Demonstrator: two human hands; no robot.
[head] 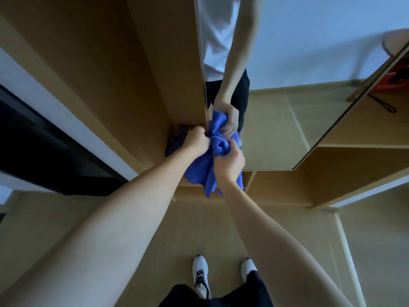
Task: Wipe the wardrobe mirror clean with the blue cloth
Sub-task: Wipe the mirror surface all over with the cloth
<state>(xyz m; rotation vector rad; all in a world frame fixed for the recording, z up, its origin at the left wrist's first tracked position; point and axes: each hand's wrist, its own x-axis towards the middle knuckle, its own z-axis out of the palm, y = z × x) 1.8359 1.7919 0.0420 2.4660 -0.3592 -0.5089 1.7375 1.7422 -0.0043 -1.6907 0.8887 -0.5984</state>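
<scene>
Step in hand: cloth preparation, wiping apparently not begun. Blue cloth (212, 160) bunched at lower left corner of wardrobe mirror (298, 111). Left hand (195, 140) and right hand (229, 161) – both clench folds. Next move calls for flattened pad pressed on glass. Cloth-to-glass contact unclear; left fingertips hidden.

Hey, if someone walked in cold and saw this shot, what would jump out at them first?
The bright blue cloth at centre, bunched up where the left hand and right hand both grip it against the lower left edge of the wardrobe mirror. Next, the mirror itself, reflecting an arm and the cloth. Below, white sneakers stand on the wooden floor.
</scene>
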